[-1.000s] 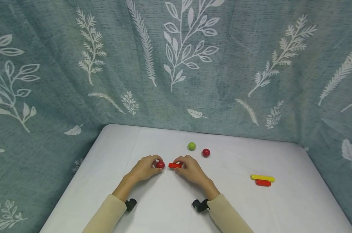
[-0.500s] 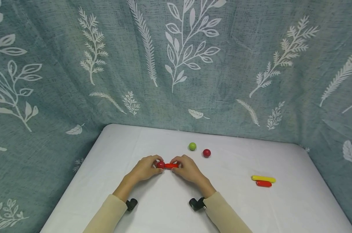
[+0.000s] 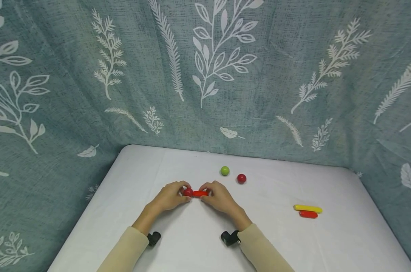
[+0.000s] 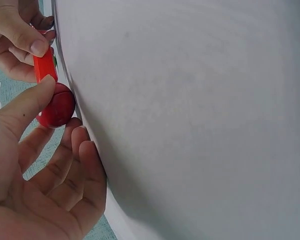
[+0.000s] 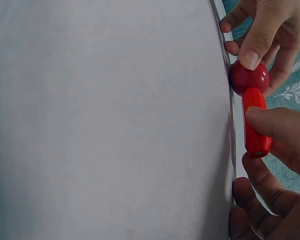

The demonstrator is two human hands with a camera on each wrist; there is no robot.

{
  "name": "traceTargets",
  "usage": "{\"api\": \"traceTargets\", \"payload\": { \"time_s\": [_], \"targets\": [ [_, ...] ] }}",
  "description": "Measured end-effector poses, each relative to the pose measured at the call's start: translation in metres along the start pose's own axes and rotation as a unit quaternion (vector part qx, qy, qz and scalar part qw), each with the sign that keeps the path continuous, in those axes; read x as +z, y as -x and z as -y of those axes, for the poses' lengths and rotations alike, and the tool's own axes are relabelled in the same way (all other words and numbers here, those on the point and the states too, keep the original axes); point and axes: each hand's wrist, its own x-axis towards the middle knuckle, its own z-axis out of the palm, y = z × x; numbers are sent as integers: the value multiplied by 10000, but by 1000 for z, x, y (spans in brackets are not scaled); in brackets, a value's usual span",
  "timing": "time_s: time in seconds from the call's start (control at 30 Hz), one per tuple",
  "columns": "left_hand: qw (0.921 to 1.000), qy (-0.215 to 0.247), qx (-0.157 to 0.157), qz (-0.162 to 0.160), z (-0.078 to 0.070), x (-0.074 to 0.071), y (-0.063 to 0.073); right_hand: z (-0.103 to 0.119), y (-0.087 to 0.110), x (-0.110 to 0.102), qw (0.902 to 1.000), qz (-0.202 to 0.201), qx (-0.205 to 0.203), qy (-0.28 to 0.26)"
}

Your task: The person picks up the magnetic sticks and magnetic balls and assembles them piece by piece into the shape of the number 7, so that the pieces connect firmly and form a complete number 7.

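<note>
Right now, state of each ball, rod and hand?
held ball, pinched, touching held rod
held rod, pinched, touching held ball
left hand, pinching held ball
right hand, pinching held rod
green ball, resting on table
loose red ball, resting on table
yellow rod, lying beside loose red rod
loose red rod, lying flat, unheld

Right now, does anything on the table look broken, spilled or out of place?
Nothing stands out. The left hand holds a red ball against the red stick in the right hand, with no visible spill or damage.
</note>
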Motion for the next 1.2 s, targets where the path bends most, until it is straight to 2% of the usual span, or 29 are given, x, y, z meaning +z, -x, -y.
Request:
{"api": "traceTargets", "payload": {
  "time_s": [0.33, 0.47, 0.67, 0.93, 1.2],
  "targets": [
    [10000, 4, 42, 44, -1, 1, -2, -3, 11, -10, 9998, -146, 73, -140],
    [10000, -12, 44, 37, -1, 1, -1, -7, 17, -17, 9992, -331, 173, -141],
    [10000, 61, -7, 21, -2, 1, 0, -15, 28, -33, 9972, -635, 351, -187],
    [9999, 135, -29, 15, -1, 1, 0, -23, 44, -55, 9947, -806, 579, -266],
    [9999, 134, -58, -20, -3, 0, 1, -35, 56, -70, 9922, -1076, 608, -176]
  ]
}}
